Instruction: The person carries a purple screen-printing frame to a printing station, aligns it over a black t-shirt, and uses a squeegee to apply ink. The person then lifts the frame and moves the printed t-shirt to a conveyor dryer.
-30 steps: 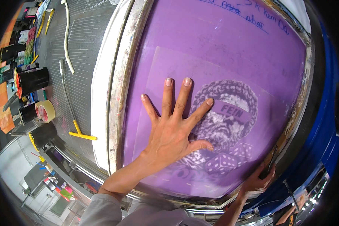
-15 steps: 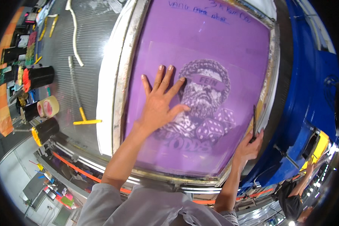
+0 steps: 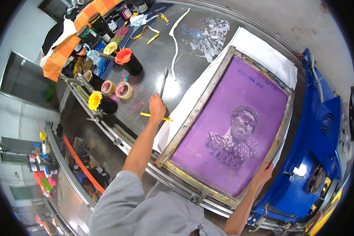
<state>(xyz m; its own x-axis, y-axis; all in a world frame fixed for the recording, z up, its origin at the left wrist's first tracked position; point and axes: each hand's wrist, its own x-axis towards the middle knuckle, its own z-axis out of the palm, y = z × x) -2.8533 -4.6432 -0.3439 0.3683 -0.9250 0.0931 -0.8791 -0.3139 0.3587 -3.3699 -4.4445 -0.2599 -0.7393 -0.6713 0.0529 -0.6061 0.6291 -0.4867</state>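
A framed screen-printing screen (image 3: 211,104) with purple mesh lies on white sheeting (image 3: 167,135). Its stencil shows a bearded head in a headband, dice and lettering. To its left my left hand (image 3: 157,107) is closed round a T-handle wrench (image 3: 163,83) with a yellow crossbar and a grey metal shaft, on the dark ribbed table. My right hand (image 3: 263,174) is at the screen's lower right edge, fingers closed together. Something thin and dark shows at its fingertips, but I cannot make out what it is.
Rolls of tape (image 3: 124,90) stand beyond my left hand, near black tubs with a red rim (image 3: 124,56) and a yellow rim (image 3: 94,100). A white strip (image 3: 176,43) lies further back. Blue machinery (image 3: 314,157) stands right of the screen. A metal rail (image 3: 133,147) edges the table.
My left hand has left the mesh and moved left onto the T-handle wrench, closing round it. My right hand stays by the screen's right edge. The view has swung left.
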